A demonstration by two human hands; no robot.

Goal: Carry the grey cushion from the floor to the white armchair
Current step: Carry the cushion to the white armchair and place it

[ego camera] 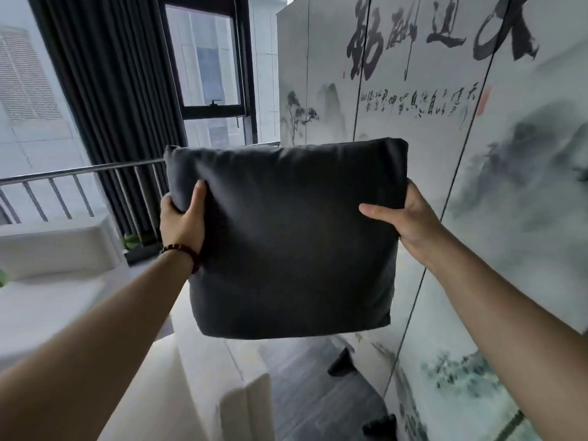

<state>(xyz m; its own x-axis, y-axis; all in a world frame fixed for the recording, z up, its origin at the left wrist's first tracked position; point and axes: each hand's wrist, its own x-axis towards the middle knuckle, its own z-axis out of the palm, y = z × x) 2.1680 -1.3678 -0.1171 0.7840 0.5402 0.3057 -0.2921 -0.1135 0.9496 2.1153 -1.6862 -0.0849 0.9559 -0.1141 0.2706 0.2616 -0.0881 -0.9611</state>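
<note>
I hold the dark grey cushion (289, 240) upright in the air at chest height, in the middle of the view. My left hand (181, 224) grips its left edge, thumb on the front; a dark bead bracelet sits on that wrist. My right hand (404, 221) grips its right edge, thumb across the front. The white armchair (57, 249) is low at the left, its seat and backrest partly hidden by my left forearm. A white padded arm or edge (203, 370) shows below the cushion.
A folding screen (461, 128) painted with ink landscape and calligraphy stands close on the right. A window with dark curtains (117, 100) and a metal rail (79, 171) fills the back left. Dark floor (305, 393) runs between chair and screen, with black screen feet (342, 364).
</note>
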